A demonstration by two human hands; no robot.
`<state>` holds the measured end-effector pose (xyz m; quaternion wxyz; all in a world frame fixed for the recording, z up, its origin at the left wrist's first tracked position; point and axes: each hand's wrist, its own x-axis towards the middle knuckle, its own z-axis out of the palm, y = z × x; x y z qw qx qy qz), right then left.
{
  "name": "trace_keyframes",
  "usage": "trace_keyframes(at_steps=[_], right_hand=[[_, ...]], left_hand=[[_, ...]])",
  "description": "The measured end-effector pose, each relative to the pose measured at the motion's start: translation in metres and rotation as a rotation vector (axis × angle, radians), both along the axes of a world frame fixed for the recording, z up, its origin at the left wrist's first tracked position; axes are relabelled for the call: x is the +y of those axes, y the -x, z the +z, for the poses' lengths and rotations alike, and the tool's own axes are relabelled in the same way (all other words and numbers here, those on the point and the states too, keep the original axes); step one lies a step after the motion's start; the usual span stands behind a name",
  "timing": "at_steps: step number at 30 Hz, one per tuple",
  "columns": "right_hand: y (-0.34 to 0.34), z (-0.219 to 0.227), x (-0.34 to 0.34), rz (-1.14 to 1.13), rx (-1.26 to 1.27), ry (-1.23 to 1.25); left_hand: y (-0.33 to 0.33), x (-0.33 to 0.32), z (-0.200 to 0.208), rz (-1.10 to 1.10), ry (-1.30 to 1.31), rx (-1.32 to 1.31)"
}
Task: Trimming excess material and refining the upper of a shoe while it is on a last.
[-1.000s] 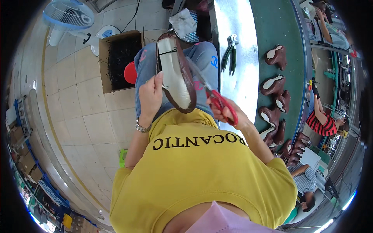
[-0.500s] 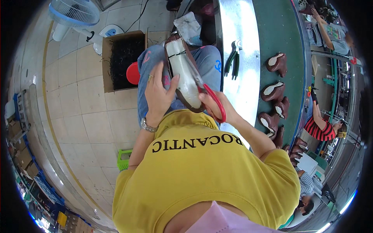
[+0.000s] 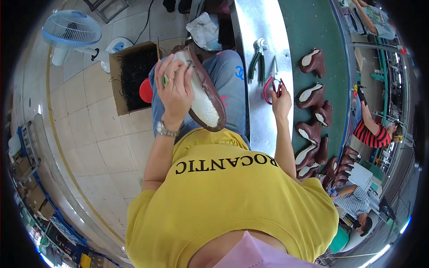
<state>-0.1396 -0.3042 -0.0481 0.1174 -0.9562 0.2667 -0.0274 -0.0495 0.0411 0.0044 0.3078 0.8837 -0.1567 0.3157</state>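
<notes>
Across my lap lies a brown shoe upper on a last (image 3: 208, 82), its white sole side (image 3: 203, 102) turned up. My left hand (image 3: 174, 87) is over its far end, fingers curled and pinched at a thin black string (image 3: 190, 65) that crosses the sole; the fingertips are partly hidden. Over the metal bench on the right, my right hand (image 3: 282, 102) has its fingers in the red handles of a pair of scissors (image 3: 268, 91), whose blades point away from me. Pliers with dark green handles (image 3: 256, 67) lie just left of the scissors.
Several brown lasted shoes (image 3: 311, 97) stand along the green belt (image 3: 286, 22) beyond the metal bench (image 3: 263, 127). At left are a cardboard box (image 3: 115, 87) of black strands, a red round object (image 3: 145, 90) and a fan (image 3: 73, 29). Other people sit at far right.
My right hand has carried the scissors from the shoe to the bench at right. My left hand has shifted from the shoe's side to the string near its far end.
</notes>
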Motion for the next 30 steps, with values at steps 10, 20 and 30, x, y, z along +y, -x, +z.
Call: trace_keyframes(at_steps=[10,20,30], right_hand=[[-0.133,-0.035,0.039,0.189,-0.098,0.111],[-0.120,0.070,0.057,-0.149,0.083,-1.293],[-0.118,0.185,0.193,1.330,0.831,-0.130]], left_hand=[[-0.021,0.109,0.043,0.399,0.130,-0.173],[0.028,0.066,-0.002,0.134,0.247,0.660],[0.071,0.038,-0.003,0.013,0.256,0.732]])
